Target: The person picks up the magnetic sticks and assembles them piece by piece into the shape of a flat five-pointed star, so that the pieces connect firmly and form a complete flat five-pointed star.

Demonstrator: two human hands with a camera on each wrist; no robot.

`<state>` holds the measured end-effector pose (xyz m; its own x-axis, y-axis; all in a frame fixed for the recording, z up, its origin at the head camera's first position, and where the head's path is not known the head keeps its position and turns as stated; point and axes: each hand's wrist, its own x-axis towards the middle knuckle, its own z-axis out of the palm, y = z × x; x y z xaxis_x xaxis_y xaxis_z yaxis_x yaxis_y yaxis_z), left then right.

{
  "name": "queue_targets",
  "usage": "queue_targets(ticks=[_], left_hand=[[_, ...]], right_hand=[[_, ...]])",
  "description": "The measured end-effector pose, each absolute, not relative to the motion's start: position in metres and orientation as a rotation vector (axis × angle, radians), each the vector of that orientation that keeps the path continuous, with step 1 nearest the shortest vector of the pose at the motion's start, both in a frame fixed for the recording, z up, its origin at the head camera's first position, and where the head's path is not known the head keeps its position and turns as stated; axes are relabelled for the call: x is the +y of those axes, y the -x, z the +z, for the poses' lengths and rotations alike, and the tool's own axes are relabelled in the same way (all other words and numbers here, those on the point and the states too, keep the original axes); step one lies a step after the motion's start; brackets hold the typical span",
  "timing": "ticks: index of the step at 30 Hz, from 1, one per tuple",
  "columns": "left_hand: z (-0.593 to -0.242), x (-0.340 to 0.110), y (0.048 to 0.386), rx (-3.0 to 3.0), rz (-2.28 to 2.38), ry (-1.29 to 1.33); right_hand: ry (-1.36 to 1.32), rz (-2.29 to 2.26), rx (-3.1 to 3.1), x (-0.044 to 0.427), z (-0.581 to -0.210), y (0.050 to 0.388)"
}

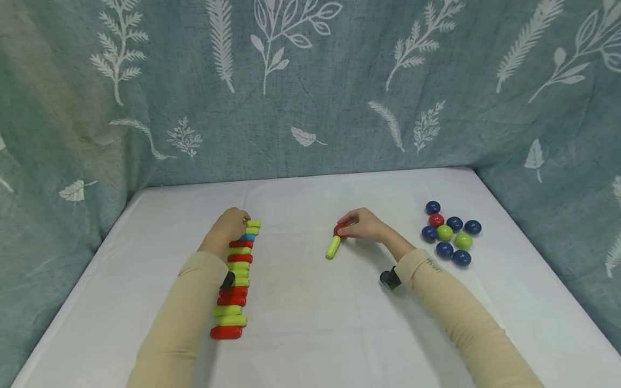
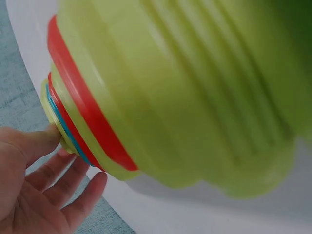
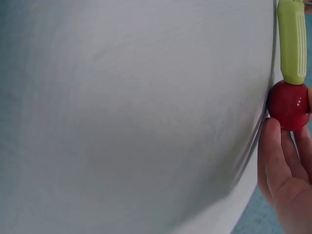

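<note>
In the head view, a red ball (image 3: pixel 287 105) is held between the thumb and fingers of my right hand (image 1: pixel 364 223). A yellow-green stick (image 1: pixel 333 248) with ribbed sides (image 3: pixel 292 44) joins end to end with that ball, slanting toward me over the white table. My left hand (image 1: pixel 232 222) is at the far end of a column of coloured sticks. Its thumb and fingertips pinch the end of the farthest yellow-green stick (image 1: pixel 254 223). A second yellow-green stick (image 1: pixel 253 231), then a blue stick (image 1: pixel 248 237) and a red stick (image 1: pixel 241 244) lie just nearer me.
The column runs toward me in red and yellow-green, ending at a red stick (image 1: pixel 226 332). Several balls cluster at the right, among them a blue ball (image 1: pixel 461 258), a green ball (image 1: pixel 463 241) and a red ball (image 1: pixel 436 220). A leaf-patterned curtain (image 1: pixel 310 134) surrounds the white table (image 1: pixel 301 345).
</note>
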<state>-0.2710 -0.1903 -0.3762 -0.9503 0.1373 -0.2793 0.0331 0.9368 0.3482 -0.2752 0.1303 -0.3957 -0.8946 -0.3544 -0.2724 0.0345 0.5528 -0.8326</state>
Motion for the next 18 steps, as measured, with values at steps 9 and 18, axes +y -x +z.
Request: queue_targets(ticks=[9,18], left_hand=[[-0.376,-0.189,0.275,2.917,0.459,-0.256],[-0.375,-0.165,0.275,2.941,0.435,-0.422]], right_hand=[[0.225,-1.267,2.398,0.136,-0.398,0.278],[0.148,-1.312,2.384,0.127,-0.398,0.276]])
